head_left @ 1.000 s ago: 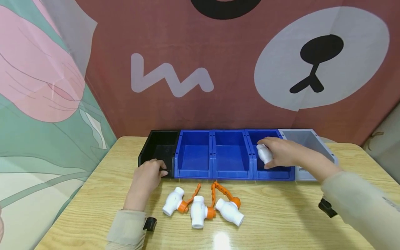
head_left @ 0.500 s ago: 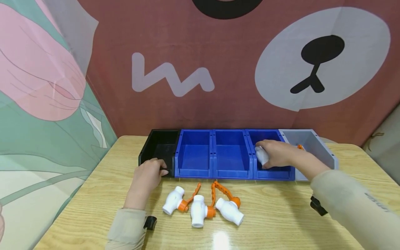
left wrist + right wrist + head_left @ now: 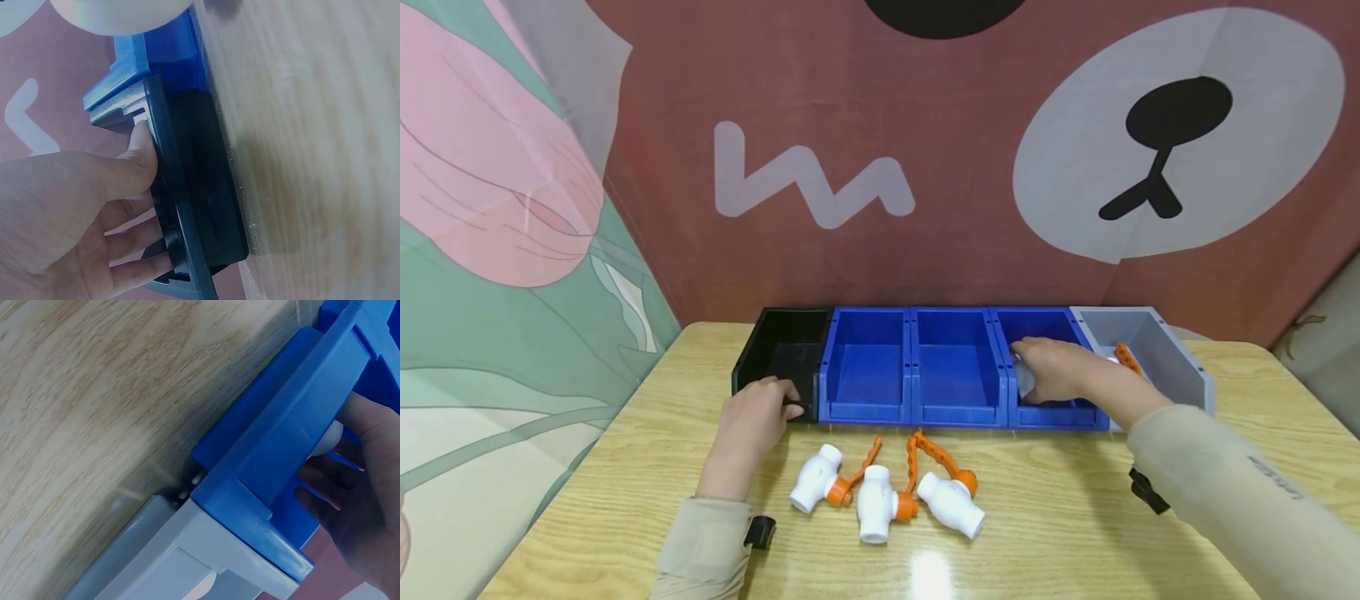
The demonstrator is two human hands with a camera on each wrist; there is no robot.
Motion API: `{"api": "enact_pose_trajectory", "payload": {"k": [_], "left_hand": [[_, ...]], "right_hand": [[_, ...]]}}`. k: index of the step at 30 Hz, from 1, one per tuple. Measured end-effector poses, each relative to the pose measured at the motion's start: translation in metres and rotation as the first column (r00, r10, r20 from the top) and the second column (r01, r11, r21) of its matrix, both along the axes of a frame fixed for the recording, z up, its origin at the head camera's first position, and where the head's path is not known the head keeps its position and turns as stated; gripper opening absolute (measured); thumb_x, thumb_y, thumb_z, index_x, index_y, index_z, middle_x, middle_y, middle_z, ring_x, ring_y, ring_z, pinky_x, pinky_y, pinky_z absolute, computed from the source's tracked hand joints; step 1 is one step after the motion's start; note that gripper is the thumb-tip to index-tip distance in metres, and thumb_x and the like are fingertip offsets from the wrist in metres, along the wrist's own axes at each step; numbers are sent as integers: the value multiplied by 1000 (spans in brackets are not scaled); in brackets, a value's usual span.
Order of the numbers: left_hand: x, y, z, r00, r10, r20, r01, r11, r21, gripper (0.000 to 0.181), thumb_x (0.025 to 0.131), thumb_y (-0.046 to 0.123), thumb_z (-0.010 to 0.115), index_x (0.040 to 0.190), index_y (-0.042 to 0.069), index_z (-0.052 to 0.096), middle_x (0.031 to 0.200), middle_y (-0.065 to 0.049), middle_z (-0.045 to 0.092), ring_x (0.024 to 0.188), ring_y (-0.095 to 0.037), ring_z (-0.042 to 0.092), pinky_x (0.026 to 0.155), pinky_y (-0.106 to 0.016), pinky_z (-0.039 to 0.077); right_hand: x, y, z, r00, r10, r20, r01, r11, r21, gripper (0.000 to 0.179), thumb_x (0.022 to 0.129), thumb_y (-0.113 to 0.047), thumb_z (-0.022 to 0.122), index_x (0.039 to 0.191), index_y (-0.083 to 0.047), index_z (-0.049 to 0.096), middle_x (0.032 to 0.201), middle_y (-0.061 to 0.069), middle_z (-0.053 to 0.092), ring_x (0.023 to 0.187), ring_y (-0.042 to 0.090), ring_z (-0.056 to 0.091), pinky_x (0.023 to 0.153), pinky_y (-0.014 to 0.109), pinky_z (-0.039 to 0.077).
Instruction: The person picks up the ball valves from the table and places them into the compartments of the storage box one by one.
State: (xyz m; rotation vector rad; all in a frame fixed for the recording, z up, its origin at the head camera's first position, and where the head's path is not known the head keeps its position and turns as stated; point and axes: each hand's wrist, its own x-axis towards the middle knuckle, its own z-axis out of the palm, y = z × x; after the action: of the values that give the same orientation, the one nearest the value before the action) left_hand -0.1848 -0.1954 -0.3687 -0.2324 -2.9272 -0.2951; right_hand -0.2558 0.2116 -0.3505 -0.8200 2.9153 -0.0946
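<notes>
In the head view my right hand (image 3: 1051, 371) reaches into the rightmost blue bin (image 3: 1060, 419) and grips a white plastic pipe fitting (image 3: 1022, 377), mostly hidden by the hand and the wall. Its rounded white end shows between thumb and fingers in the right wrist view. My left hand (image 3: 760, 412) rests on the front edge of the black bin (image 3: 790, 333). In the left wrist view the thumb lies on the rim while the other fingers reach inside. Three white ball valves with orange levers, left (image 3: 817, 479), middle (image 3: 877, 504) and right (image 3: 951, 504), lie before the bins.
Two more blue bins, one left (image 3: 868, 367) and one centre (image 3: 953, 367), stand between the black bin and the right hand's bin. A grey bin (image 3: 1197, 375) at the right end holds an orange lever (image 3: 1127, 358) and something white. A printed cloth (image 3: 880, 258) hangs behind the table.
My right hand has moved slightly left and lower into the blue bin with the white pipe fitting. The orange lever in the grey bin has come into sight. My left hand has stayed put.
</notes>
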Motion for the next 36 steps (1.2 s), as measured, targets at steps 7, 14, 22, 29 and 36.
{"api": "enact_pose_trajectory", "payload": {"k": [7,14,22,29,36], "left_hand": [[1,0,1,1000,-3,-3,3,1000,4,11,87,19,77,90,9,74,87,-8,67,86,-31,67,73,-48,55],[2,0,1,1000,0,3,-1,1000,3,11,87,19,78,90,9,74,88,-8,67,86,-31,67,72,-48,56],[1,1,0,1000,4,5,-4,1000,2,11,86,20,78,90,10,74,87,-7,67,86,-30,67,72,-48,56],[0,0,-1,1000,4,2,-4,1000,-4,12,86,20,78,90,10,74,87,-7,67,85,-30,67,72,-47,56],[1,0,-1,1000,4,-3,-4,1000,-3,13,86,21,78,91,10,74,87,-7,67,86,-31,67,73,-48,56]], "right_hand": [[0,-2,-1,1000,6,-3,-6,1000,26,71,72,-18,86,126,14,54,117,25,61,109,43,59,92,56,49],[3,-3,1,1000,-23,17,22,999,44,73,75,-22,84,131,12,53,120,25,60,111,42,58,94,57,48],[6,-5,5,999,-38,29,37,998,51,75,74,-22,86,132,11,52,117,23,60,104,38,60,88,54,51],[7,-4,7,998,-50,48,46,997,63,77,76,-23,86,134,12,50,119,25,59,103,39,59,87,54,51],[13,-2,8,999,-48,25,47,997,56,75,80,-28,83,137,8,50,133,33,52,116,48,54,91,58,49]]}}
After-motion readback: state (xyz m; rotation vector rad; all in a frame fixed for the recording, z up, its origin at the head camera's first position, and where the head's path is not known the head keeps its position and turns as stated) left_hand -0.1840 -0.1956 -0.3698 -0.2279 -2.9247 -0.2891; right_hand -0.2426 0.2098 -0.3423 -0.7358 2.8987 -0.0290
